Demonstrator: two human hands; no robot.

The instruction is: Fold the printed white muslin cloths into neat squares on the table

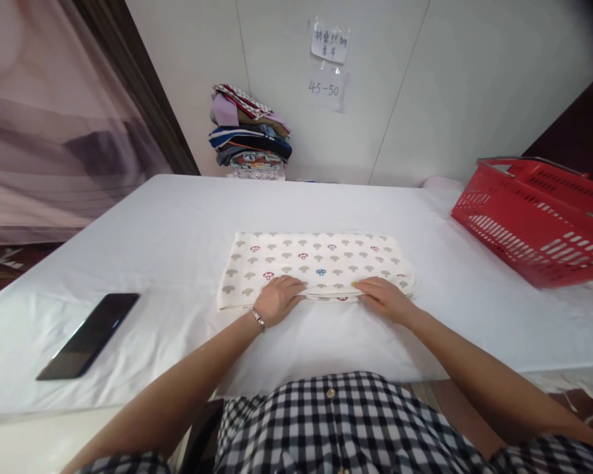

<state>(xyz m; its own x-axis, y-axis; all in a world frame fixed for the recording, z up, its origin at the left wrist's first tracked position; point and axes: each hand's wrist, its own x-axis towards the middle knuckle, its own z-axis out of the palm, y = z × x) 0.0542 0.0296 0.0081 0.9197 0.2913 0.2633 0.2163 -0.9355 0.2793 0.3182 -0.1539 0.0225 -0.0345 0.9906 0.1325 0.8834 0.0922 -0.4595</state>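
A cream cloth [311,258] printed with grey, red and blue mushrooms lies folded into a long rectangle on the white-covered table. My left hand [279,301], with a metal watch or bracelet at the wrist, grips its near edge left of the middle. Farther right along the same edge, my right hand [385,299] has its fingers closed on the fabric. Between the hands the near edge is slightly raised, and layers show beneath it. My thumbs are partly hidden.
A black phone [89,337] lies at the left of the white tablecloth [178,237]. A red plastic basket [538,220] stands on the right. Behind the table's far edge rises a stack of folded fabrics [251,135] against the wall, near two paper signs [329,85].
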